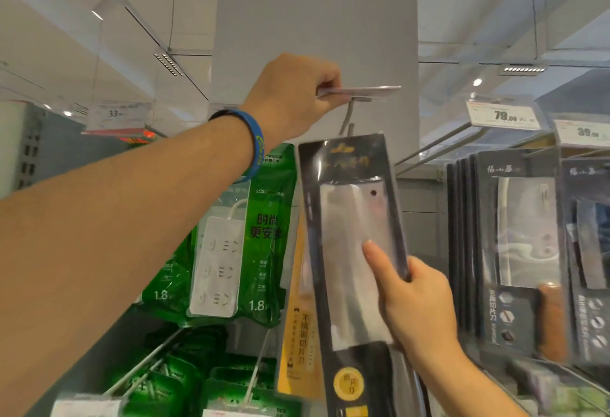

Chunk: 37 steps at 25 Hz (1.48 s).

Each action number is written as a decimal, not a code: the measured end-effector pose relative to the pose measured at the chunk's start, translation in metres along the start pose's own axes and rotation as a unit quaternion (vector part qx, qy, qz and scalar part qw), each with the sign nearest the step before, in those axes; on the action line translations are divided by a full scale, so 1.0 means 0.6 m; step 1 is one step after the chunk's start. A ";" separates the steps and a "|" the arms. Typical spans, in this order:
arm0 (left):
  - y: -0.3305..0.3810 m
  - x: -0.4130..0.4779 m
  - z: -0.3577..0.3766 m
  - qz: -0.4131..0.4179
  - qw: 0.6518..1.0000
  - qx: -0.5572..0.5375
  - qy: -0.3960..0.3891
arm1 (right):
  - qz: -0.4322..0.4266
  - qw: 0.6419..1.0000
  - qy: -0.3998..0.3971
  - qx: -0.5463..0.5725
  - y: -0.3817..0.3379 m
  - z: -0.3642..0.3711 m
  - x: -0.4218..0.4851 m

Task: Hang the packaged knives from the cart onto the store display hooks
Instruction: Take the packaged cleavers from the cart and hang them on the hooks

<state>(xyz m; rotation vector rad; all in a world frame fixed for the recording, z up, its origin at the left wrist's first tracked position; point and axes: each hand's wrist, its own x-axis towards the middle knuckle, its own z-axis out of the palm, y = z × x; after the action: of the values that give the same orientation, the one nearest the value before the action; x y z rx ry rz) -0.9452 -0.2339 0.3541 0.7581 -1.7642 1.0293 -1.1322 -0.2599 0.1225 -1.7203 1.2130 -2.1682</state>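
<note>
Far left: green plastic packs of white power strips (231,245) hang on lower pegs. Left arm reaches up across them, blue rubber wristband (257,145) at the wrist. Left hand (293,99) is curled, its fingers pinching the clear plastic price-label flap (366,90) and holding it up roughly level. The grey metal display hook (346,116) runs down from under the flap. The long black card package with a steel cleaver (350,235) meets the hook's tip with its top edge and is slightly tilted – cannot tell whether it is threaded on. A yellow knife package (297,334) hangs just behind it. Right hand (419,301) grips the cleaver package's right edge, thumb (376,261) flat across the blade window. Right: dark boxed knives (515,235) hang in rows under white price tags (501,115).
</note>
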 end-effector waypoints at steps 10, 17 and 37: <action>-0.002 -0.005 0.005 -0.021 0.999 -0.046 0.010 | -0.020 1.000 0.004 0.014 -0.012 -0.010 0.011; -0.005 -0.006 0.006 -0.038 0.997 -0.066 0.011 | -0.020 1.000 -0.014 0.006 -0.018 0.002 0.011; 0.001 -0.007 0.012 -0.059 0.995 -0.075 0.024 | -0.004 1.000 0.020 -0.018 -0.002 -0.013 0.009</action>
<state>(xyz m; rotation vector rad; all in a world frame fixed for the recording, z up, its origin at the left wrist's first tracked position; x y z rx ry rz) -0.9470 -0.2397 0.3488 0.7275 -1.7137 0.8203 -1.1405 -0.2580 0.1273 -1.7058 1.2658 -2.2088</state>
